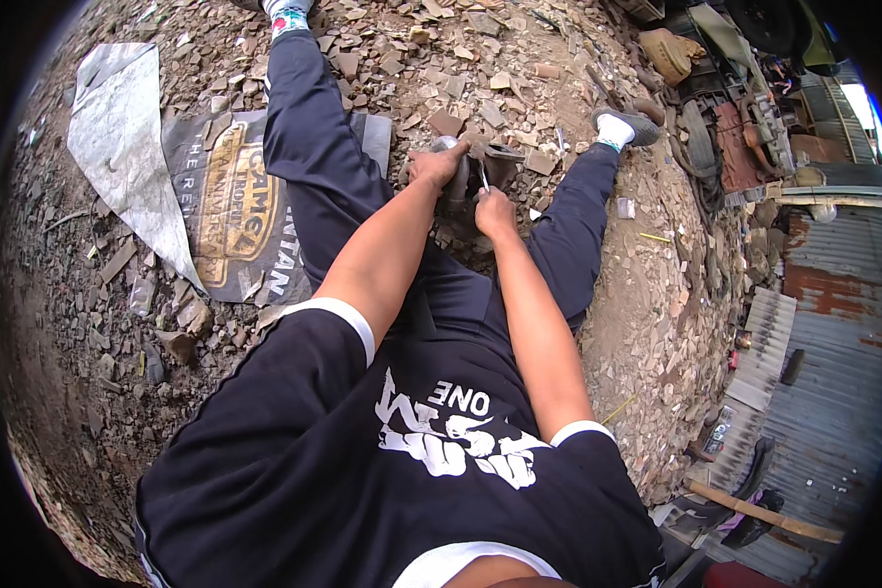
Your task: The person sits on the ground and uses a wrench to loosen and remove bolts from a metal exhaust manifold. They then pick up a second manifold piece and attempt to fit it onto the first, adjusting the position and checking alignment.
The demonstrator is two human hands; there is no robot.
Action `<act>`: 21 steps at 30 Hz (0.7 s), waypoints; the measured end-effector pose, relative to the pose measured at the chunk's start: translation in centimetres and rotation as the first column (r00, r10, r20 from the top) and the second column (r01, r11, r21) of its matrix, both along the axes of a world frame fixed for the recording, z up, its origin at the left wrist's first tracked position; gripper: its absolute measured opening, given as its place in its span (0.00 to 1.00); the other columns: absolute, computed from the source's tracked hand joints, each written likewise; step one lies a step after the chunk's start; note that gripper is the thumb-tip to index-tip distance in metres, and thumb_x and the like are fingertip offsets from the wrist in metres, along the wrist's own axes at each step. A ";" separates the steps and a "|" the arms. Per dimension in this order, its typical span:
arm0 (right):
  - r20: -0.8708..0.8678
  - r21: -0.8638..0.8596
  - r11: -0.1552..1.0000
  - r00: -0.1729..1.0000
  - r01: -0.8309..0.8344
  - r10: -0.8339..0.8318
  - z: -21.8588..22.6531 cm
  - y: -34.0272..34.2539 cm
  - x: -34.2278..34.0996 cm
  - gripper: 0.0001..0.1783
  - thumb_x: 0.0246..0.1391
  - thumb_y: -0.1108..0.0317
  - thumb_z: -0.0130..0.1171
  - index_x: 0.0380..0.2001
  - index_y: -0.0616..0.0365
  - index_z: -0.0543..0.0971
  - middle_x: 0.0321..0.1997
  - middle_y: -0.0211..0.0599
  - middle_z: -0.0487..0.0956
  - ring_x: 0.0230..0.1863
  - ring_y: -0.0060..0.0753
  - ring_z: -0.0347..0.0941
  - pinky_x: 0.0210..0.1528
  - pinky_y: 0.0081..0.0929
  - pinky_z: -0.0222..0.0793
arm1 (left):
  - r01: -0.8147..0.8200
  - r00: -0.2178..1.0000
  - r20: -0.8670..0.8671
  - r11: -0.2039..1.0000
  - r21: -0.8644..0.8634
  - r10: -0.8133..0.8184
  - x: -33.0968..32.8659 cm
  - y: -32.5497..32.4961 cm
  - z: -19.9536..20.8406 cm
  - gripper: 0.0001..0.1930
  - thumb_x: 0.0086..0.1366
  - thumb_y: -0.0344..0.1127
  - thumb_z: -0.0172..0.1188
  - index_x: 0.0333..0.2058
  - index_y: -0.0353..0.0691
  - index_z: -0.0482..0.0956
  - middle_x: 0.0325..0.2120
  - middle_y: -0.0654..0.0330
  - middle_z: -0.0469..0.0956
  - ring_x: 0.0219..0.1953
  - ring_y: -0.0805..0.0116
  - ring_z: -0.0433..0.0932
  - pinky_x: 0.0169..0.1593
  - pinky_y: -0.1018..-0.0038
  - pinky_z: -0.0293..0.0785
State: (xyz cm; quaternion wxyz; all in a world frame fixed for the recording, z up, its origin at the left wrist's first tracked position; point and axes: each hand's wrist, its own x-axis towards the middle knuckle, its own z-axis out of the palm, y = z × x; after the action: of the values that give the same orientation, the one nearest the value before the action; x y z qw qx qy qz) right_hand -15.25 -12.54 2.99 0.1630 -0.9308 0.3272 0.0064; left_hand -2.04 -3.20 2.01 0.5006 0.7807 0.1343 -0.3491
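Observation:
Between my spread legs, a dirty metal part (503, 153) with a rounded grey end and a flat, flange-like edge stands at the ground. My left hand (435, 166) is closed on its left side, fingers curled over the grey end. My right hand (495, 213) is closed round a slim metal hand tool (484, 178), whose shaft points away from me at the part. Whether that tool is a wrench or a screwdriver is too small to tell. The lower side of the part lies in shadow, partly hidden by my hands.
Broken tile and stone chips (480, 59) cover the ground. A dark printed sheet (235, 196) and a white sheet (127, 147) lie to the left, partly under my left leg. Scrap metal parts (735, 147) and rusty corrugated sheets (833, 284) are at the right.

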 end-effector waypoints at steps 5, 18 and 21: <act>0.018 -0.005 1.000 1.000 -0.026 0.026 4.4 -1.0 -1.3 0.19 0.64 0.51 0.53 0.40 0.50 0.86 0.39 0.51 0.84 0.47 0.56 0.79 0.51 0.45 0.72 | -0.018 0.995 0.098 0.999 0.042 0.014 0.4 1.0 -0.8 0.75 0.41 0.80 0.65 0.69 0.21 0.43 0.63 0.35 0.65 0.64 0.45 0.69 0.61 0.61 0.71; 0.079 -0.013 0.999 0.996 -0.038 0.039 6.2 0.0 0.6 0.15 0.63 0.61 0.55 0.38 0.60 0.86 0.32 0.54 0.84 0.40 0.55 0.82 0.47 0.47 0.74 | -0.006 1.000 0.023 0.998 -0.070 0.008 -0.1 1.5 0.6 0.76 0.37 0.83 0.65 0.68 0.23 0.47 0.64 0.33 0.62 0.67 0.42 0.64 0.67 0.60 0.62; -0.097 -0.165 0.984 0.994 -0.062 0.046 6.3 -0.4 2.1 0.16 0.60 0.63 0.57 0.36 0.68 0.85 0.36 0.62 0.83 0.44 0.61 0.81 0.51 0.48 0.75 | -0.007 0.999 0.031 0.993 -0.119 0.011 -0.3 1.1 0.4 0.75 0.37 0.79 0.69 0.68 0.23 0.45 0.66 0.32 0.58 0.68 0.42 0.60 0.68 0.58 0.60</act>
State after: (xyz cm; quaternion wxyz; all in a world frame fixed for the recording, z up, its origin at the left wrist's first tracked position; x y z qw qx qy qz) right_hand -13.14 -12.94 9.31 0.0683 -0.9484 0.3084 0.0263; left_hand -2.31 -2.05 2.43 0.5498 0.7543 0.1091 -0.3418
